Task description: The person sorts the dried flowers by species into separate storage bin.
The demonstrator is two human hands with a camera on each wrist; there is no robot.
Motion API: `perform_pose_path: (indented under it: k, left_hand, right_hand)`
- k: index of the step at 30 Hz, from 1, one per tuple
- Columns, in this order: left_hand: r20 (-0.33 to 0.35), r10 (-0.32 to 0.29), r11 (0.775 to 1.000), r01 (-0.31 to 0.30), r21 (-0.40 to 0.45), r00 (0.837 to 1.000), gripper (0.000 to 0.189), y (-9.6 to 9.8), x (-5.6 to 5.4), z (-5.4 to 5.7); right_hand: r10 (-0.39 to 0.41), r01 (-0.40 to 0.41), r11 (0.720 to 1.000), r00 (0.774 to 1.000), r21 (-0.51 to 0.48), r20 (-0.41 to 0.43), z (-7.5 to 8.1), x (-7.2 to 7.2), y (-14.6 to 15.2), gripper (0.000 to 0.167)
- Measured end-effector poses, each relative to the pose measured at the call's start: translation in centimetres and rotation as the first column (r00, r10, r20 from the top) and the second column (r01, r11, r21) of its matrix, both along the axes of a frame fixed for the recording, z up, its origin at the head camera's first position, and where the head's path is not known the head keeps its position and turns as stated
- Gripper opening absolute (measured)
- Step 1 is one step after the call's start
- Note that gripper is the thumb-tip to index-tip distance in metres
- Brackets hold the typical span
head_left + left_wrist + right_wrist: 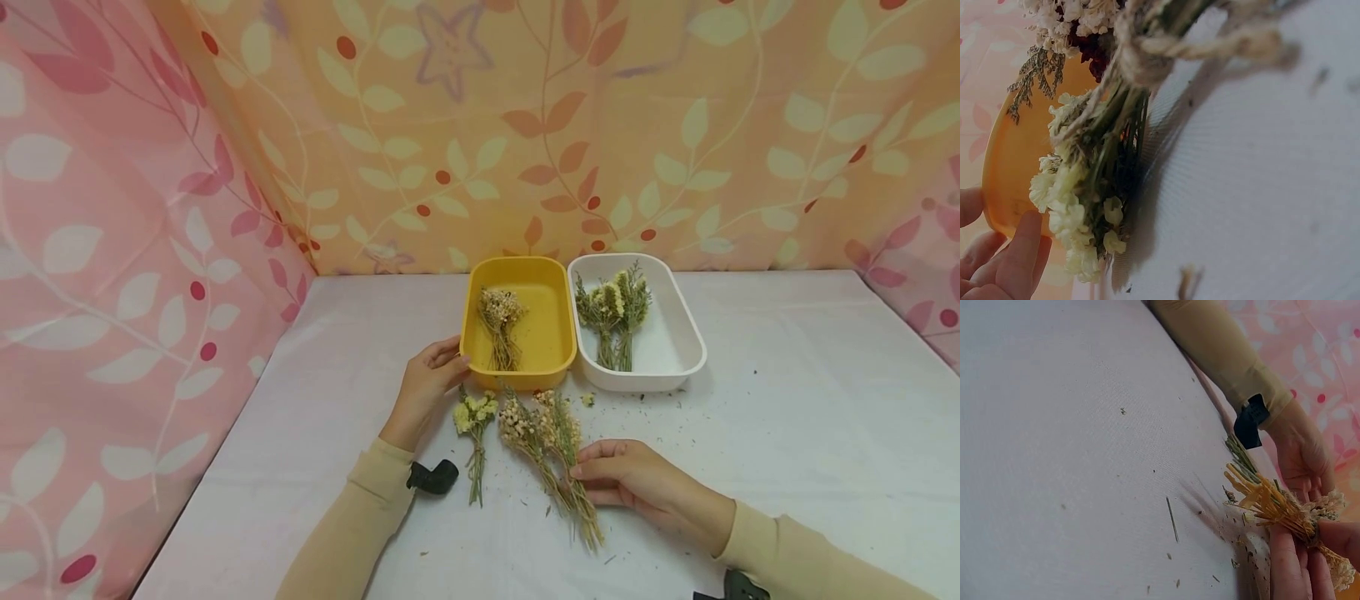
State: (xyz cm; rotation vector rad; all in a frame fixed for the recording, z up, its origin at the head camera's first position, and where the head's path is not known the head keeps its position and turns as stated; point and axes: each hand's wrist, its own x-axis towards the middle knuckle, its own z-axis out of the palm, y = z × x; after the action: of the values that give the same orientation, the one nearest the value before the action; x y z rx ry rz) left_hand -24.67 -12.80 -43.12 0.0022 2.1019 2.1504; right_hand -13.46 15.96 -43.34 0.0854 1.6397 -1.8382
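Note:
My left hand [426,385] holds the front left corner of a yellow tray [551,325], thumb at its rim. Inside that tray lies a bunch of cream dried flowers [501,312]. My right hand [648,483] pinches the tied stems of a dried flower bunch [560,421] with pale blossoms, low over the table. Another bunch of pale dried flowers [520,423] lies against it on the left; whether the fingers also touch it is hidden. A small yellow flower bunch [1072,200], tied with twine, rests on the table near my left wrist.
A white tray [678,350] stands right beside the yellow one, with dried flower bunches [618,304] in its left part. Loose bits of stem and a small yellow blossom [588,400] are scattered on the white tablecloth [810,467]. Patterned curtains [480,167] hang behind.

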Motion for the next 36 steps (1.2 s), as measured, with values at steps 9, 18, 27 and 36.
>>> perform_pose_path:
  k: [9,18,27,36]
  left_hand:
    - [-0.009,0.001,1.000,0.000,0.014,1.000,0.051,0.02,0.05,0.05]
    - [-0.010,0.007,1.000,-0.006,0.015,1.000,0.051,0.09,-0.03,-0.02]
    - [-0.002,0.013,1.000,-0.013,0.014,1.000,0.051,0.12,0.02,0.16]
    - [-0.002,0.006,1.000,-0.006,0.020,1.000,0.050,0.10,-0.01,0.15]
  right_hand:
    - [0.030,-0.030,0.994,1.000,-0.103,-0.004,0.02,0.06,0.10,0.003]
    - [0.027,-0.030,0.993,0.999,-0.118,-0.020,0.03,0.21,0.04,0.006]
    - [0.038,-0.042,0.993,0.999,-0.107,-0.038,0.17,0.36,-0.07,0.010]
    - [0.007,-0.006,1.000,0.993,0.001,-0.118,0.60,0.58,0.25,0.010]
